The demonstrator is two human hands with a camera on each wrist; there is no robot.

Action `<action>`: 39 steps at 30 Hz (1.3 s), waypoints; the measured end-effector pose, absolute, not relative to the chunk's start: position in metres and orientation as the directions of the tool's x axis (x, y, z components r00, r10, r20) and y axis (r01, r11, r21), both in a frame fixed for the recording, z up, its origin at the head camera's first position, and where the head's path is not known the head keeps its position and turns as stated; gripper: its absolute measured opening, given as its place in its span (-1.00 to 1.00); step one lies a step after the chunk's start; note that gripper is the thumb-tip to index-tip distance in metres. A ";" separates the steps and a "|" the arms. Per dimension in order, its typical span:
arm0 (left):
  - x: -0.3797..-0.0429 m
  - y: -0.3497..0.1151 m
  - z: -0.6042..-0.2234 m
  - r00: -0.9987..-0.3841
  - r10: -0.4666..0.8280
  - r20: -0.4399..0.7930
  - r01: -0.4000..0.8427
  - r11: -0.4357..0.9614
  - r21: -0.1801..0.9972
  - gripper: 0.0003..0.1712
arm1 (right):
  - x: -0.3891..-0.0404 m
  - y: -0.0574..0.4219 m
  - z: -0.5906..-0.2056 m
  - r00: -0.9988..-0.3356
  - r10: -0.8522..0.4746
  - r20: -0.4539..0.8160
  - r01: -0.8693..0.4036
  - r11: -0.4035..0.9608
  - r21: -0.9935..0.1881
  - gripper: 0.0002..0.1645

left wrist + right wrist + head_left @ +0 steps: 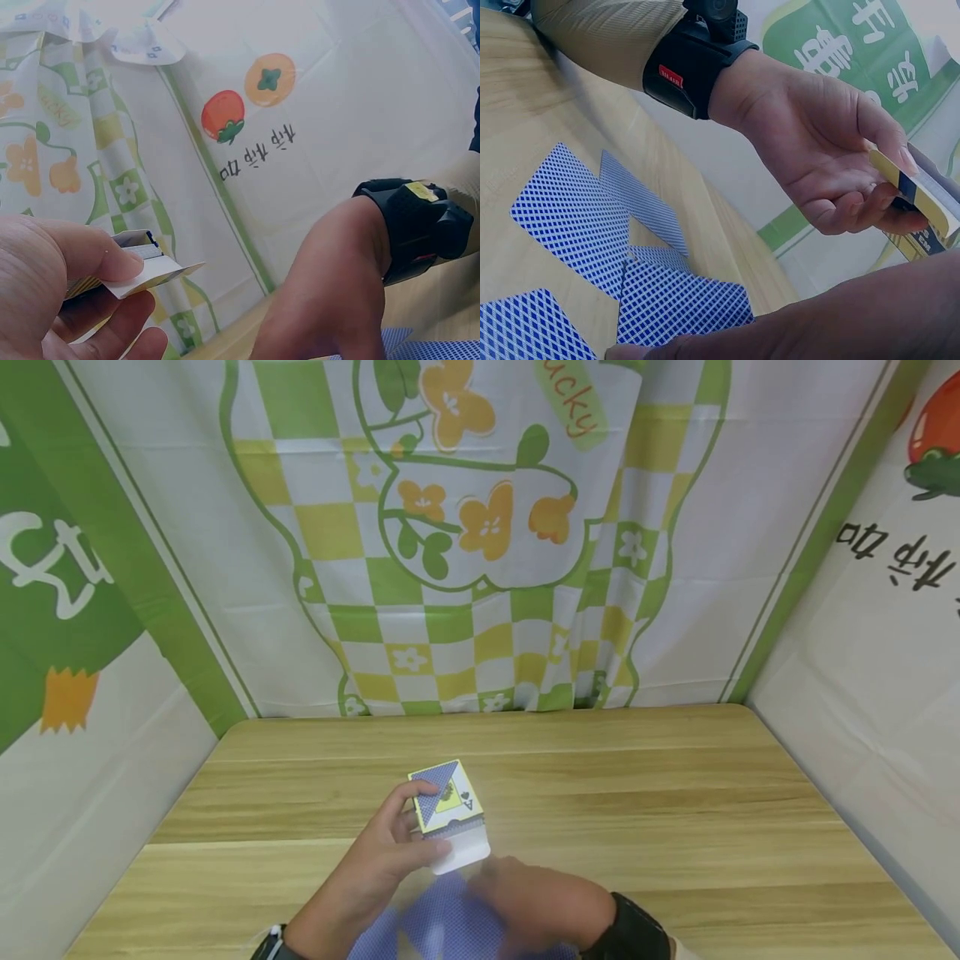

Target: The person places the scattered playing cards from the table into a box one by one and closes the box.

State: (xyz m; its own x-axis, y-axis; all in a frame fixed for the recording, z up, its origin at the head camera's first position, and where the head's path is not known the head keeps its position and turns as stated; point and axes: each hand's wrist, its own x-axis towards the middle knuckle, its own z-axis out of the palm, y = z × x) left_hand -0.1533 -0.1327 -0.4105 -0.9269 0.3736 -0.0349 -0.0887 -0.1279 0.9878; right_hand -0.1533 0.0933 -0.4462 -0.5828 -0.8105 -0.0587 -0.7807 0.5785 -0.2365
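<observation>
Head view: left fingers (pixel 414 788) grip card box (pixel 459 802); right fingers (pixel 493 878) blurred, cannot tell

In the head view we get the right hand (pixel 540 897) only as a blur, and with its fingers cropped by the left wrist view's lower edge, we cannot tell whether it pinches any of the blue-and-white checked playing cards (pixel 574 221), whose undersides are hidden from us. We lose part of the blue, white and yellow cardboard card box (pixel 468 777) behind the fingers of the left hand (pixel 378 852) and past the right wrist view's right edge.
</observation>
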 end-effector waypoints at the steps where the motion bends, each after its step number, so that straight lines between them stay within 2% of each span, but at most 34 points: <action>1: -0.153 -0.133 -0.411 -0.926 0.377 -0.029 -0.084 -0.130 0.988 -0.23 | -0.154 0.094 -0.447 -0.585 -0.809 -0.056 -0.779 0.580 -0.237 -0.38; 4: -0.153 -0.133 -0.411 -0.924 0.383 -0.017 -0.074 -0.134 0.988 -0.24 | -0.159 0.097 -0.447 -0.594 -0.803 -0.044 -0.767 0.582 -0.270 -0.52; 6: -0.153 -0.133 -0.411 -0.923 0.384 -0.016 -0.074 -0.137 0.988 -0.24 | -0.164 0.100 -0.447 -0.613 -0.789 -0.050 -0.730 0.589 -0.347 -0.62; 10: -0.153 -0.133 -0.411 -0.924 0.382 -0.026 -0.083 -0.133 0.988 -0.23 | -0.176 0.109 -0.447 -0.685 -0.728 -0.035 -0.622 0.609 -0.493 -0.69; 13: -0.153 -0.133 -0.410 -0.924 0.381 -0.037 -0.091 -0.124 0.988 -0.22 | -0.185 0.116 -0.444 -0.746 -0.666 0.013 -0.562 0.619 -0.549 -0.77; 15: -0.153 -0.133 -0.410 -0.924 0.381 -0.040 -0.092 -0.120 0.989 -0.21 | -0.190 0.121 -0.439 -0.789 -0.614 0.022 -0.512 0.637 -0.576 -0.79; 20: -0.152 -0.132 -0.410 -0.924 0.380 -0.034 -0.088 -0.124 0.988 -0.22 | -0.195 0.134 -0.418 -0.875 -0.483 0.036 -0.393 0.665 -0.634 -0.58; 21: -0.152 -0.132 -0.410 -0.924 0.380 -0.035 -0.088 -0.125 0.988 -0.22 | -0.196 0.135 -0.414 -0.883 -0.468 0.044 -0.380 0.656 -0.652 -0.61; 24: -0.152 -0.132 -0.409 -0.924 0.381 -0.039 -0.092 -0.122 0.988 -0.22 | -0.195 0.139 -0.404 -0.896 -0.438 0.080 -0.367 0.626 -0.688 -0.83; 26: -0.152 -0.132 -0.409 -0.924 0.379 -0.044 -0.096 -0.119 0.988 -0.21 | -0.194 0.140 -0.397 -0.903 -0.424 0.078 -0.342 0.597 -0.726 -0.89; 32: -0.153 -0.133 -0.408 -0.927 0.368 -0.064 -0.112 -0.109 0.988 -0.18 | -0.183 0.139 -0.380 -0.919 -0.392 0.040 -0.243 0.484 -0.841 -0.77; 39: -0.153 -0.134 -0.408 -0.928 0.367 -0.064 -0.113 -0.114 0.987 -0.17 | -0.172 0.137 -0.369 -0.867 -0.499 0.010 -0.196 0.323 -0.926 -0.75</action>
State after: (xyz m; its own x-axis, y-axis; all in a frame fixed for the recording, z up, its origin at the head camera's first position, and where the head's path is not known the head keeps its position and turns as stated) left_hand -0.1532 -0.1337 -0.4082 -0.9281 0.3667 -0.0644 -0.1134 -0.1138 0.9870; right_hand -0.1719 0.1371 -0.3690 -0.8667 -0.4988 0.0097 -0.1961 0.3227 -0.9260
